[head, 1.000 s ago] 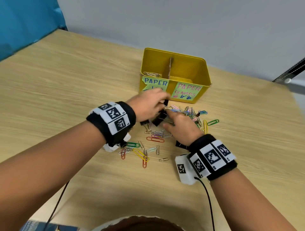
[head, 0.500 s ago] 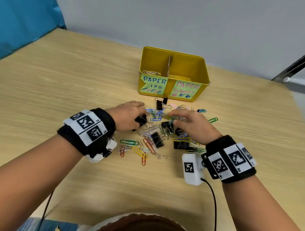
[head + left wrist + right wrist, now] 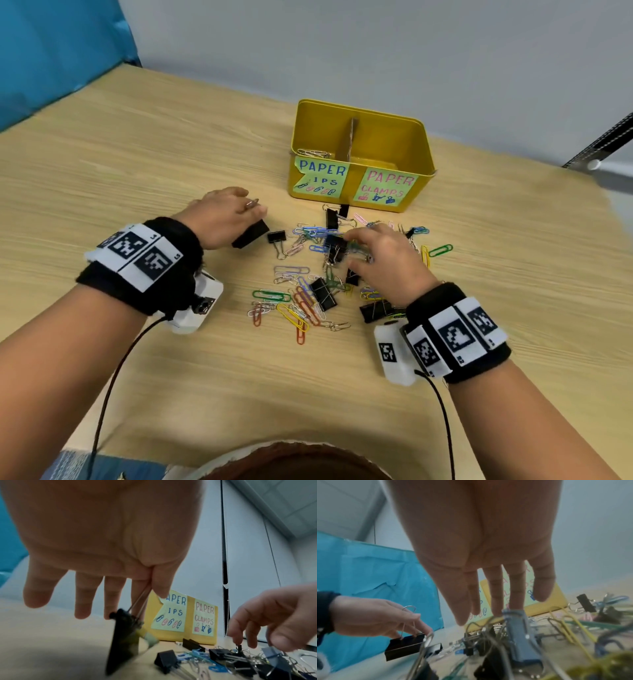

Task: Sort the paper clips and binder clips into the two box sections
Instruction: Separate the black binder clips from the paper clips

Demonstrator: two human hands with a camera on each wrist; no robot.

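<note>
My left hand [image 3: 239,212] pinches the wire handles of a large black binder clip [image 3: 251,233] between thumb and index finger [image 3: 137,601], and the clip [image 3: 123,642] hangs just above the table, left of the pile. My right hand [image 3: 373,250] reaches down into the pile with straight fingers [image 3: 496,601], whose tips touch a grey-blue binder clip [image 3: 518,635]. Coloured paper clips [image 3: 294,308] and several black binder clips [image 3: 323,294] lie mixed on the table. The yellow box [image 3: 363,109] stands behind them; its left section holds a few paper clips [image 3: 313,153].
Labels on the box front read PAPER ..IPS [image 3: 322,174] on the left and PAPER CLAMPS [image 3: 387,188] on the right. A blue sheet [image 3: 51,44] hangs at the back left. A dark stand [image 3: 609,140] crosses the far right corner. Black cables trail from both wrist cameras.
My left hand has pulled back to the left out of the pile with the large black binder clip lifted by its handles. My right hand stays over the pile's middle.
</note>
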